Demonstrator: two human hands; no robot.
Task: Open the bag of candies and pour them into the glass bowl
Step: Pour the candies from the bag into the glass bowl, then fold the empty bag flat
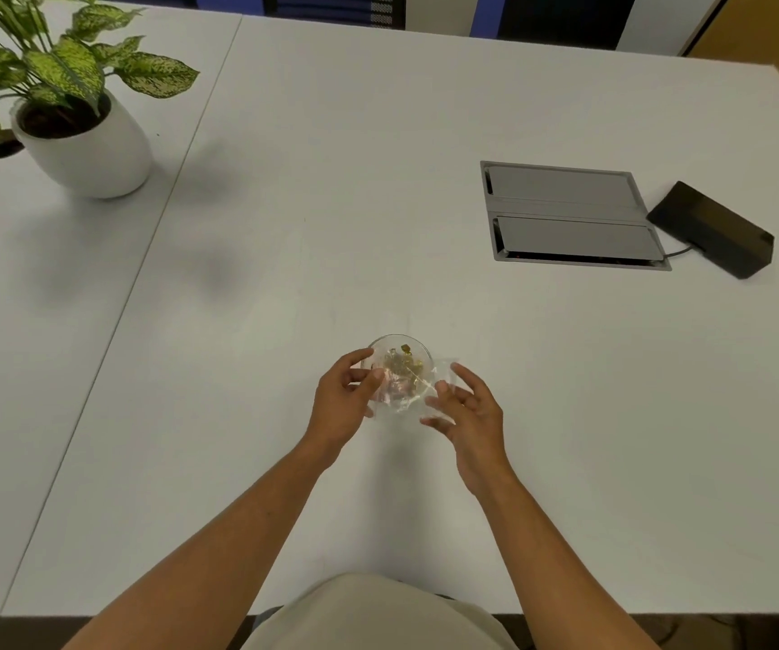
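A small glass bowl (pixel 389 342) stands on the white table just beyond my hands, with several gold-wrapped candies (pixel 404 363) showing in or over it. A clear plastic bag (pixel 406 391) is held between both hands, tilted over the bowl's near rim. My left hand (pixel 345 401) pinches the bag's left side with thumb and fingers. My right hand (pixel 469 415) grips its right side, fingers partly spread. Whether the candies lie in the bag or the bowl is hard to tell through the clear plastic.
A potted plant in a white pot (pixel 92 143) stands at the far left. A grey cable hatch (pixel 570 218) is set into the table at right, with a black box (pixel 713 229) beside it. A table seam (pixel 143 255) runs diagonally on the left.
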